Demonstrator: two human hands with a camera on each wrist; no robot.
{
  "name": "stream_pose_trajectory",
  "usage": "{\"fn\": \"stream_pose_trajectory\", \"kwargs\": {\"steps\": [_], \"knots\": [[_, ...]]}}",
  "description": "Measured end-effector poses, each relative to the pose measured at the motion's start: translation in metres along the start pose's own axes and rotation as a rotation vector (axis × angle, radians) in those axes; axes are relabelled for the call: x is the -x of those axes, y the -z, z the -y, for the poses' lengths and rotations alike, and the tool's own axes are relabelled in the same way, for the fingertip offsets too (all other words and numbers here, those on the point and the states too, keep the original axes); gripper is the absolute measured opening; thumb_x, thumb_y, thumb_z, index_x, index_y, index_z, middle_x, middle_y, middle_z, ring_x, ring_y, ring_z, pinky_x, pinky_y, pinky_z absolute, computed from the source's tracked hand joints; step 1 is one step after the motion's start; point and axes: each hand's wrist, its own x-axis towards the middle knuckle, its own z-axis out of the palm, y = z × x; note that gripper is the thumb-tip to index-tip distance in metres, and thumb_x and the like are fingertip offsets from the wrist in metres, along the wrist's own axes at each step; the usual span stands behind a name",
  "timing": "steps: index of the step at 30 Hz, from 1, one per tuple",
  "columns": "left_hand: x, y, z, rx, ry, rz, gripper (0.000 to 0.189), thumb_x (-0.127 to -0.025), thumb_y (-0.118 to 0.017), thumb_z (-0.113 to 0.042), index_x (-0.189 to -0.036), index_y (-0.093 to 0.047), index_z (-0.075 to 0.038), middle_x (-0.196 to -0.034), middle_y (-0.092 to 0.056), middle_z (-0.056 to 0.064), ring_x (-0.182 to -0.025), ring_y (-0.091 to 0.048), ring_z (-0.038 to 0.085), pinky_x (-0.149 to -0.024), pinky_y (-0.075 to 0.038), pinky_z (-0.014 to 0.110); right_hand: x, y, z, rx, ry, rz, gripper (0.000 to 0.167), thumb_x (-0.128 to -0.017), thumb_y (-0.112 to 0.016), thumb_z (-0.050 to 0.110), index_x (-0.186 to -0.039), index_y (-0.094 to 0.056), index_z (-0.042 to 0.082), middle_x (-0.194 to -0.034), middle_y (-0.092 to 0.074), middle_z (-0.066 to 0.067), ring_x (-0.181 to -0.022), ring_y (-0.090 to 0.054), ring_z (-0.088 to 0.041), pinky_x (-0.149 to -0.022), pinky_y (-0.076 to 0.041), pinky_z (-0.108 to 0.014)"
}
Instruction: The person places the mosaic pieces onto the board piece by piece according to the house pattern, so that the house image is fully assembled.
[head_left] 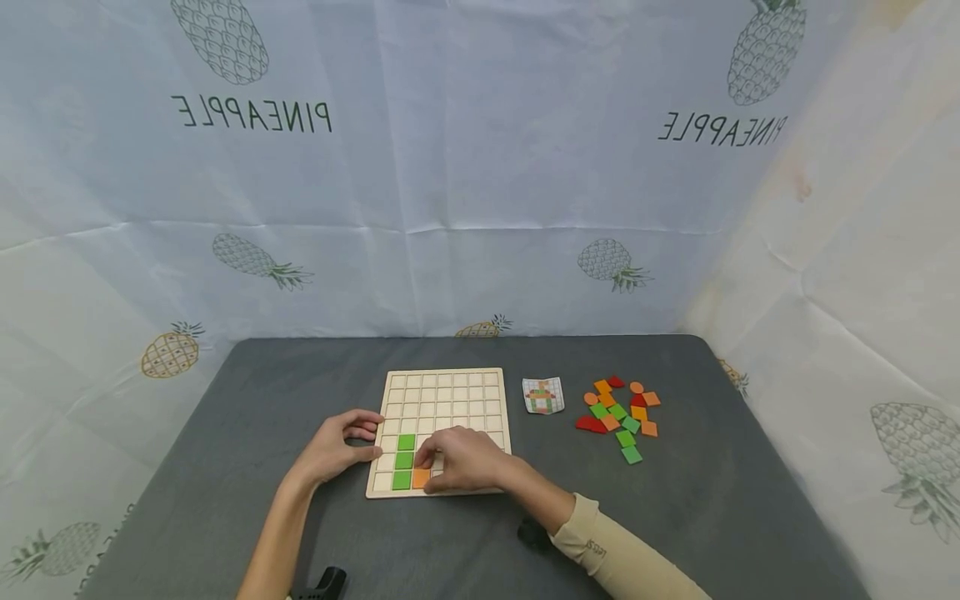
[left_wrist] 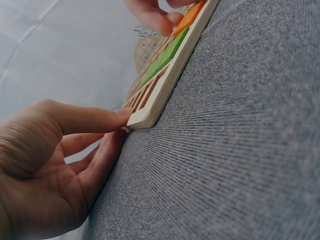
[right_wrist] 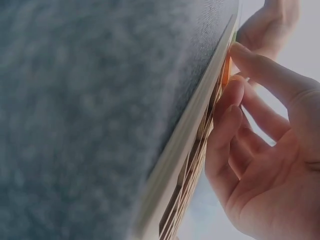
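A wooden grid board (head_left: 456,402) lies flat on the dark table. My left hand (head_left: 333,447) grips its left edge, with the thumb (left_wrist: 95,120) on the rim and the fingers below it in the left wrist view. Three green square tiles (head_left: 404,460) stand in one column near the board's lower left. Right of the lowest one is an orange square tile (head_left: 422,478) in the bottom row. My right hand (head_left: 468,460) pinches this orange tile between thumb and fingertips and covers part of the board behind it.
A small printed pattern card (head_left: 543,396) lies right of the board. Farther right are scattered loose pieces: green squares (head_left: 632,455), orange squares (head_left: 649,428), orange circles (head_left: 637,387) and red pieces (head_left: 591,424). A patterned cloth (head_left: 480,167) hangs behind the table.
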Motion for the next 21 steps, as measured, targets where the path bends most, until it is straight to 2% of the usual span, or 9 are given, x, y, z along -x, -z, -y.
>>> {"fn": "stream_pose_trajectory", "kwargs": {"steps": [7,16,21], "knots": [[-0.001,-0.001,0.0,-0.006,-0.003,-0.005,0.057,-0.085,-0.089,-0.004,-0.136,-0.066,0.006,-0.123,-0.071,0.02,-0.105,-0.069,0.022,-0.083,-0.055,0.023,0.001,0.002,-0.004,-0.08,0.023,0.002,0.02,-0.092,-0.086,0.015,-0.111,-0.082,0.021,-0.1,-0.08,0.008,-0.066,-0.058,0.006,-0.064,-0.048,-0.017],[-0.001,-0.002,0.001,-0.002,0.008,-0.002,0.057,-0.085,-0.089,-0.004,-0.136,-0.066,0.005,-0.124,-0.071,0.02,-0.106,-0.07,0.022,-0.085,-0.056,0.022,0.002,0.005,-0.008,-0.057,0.013,-0.006,0.019,-0.093,-0.086,0.02,-0.111,-0.082,0.023,-0.1,-0.078,0.012,-0.066,-0.055,0.007,-0.063,-0.046,-0.016],[-0.002,-0.001,0.0,-0.011,0.008,-0.003,0.058,-0.085,-0.09,-0.005,-0.137,-0.065,0.006,-0.124,-0.071,0.02,-0.106,-0.069,0.022,-0.084,-0.056,0.023,0.008,0.014,-0.017,-0.138,0.052,-0.012,0.018,-0.095,-0.084,0.019,-0.112,-0.082,0.017,-0.1,-0.079,0.006,-0.067,-0.056,0.006,-0.065,-0.047,-0.017]]}}
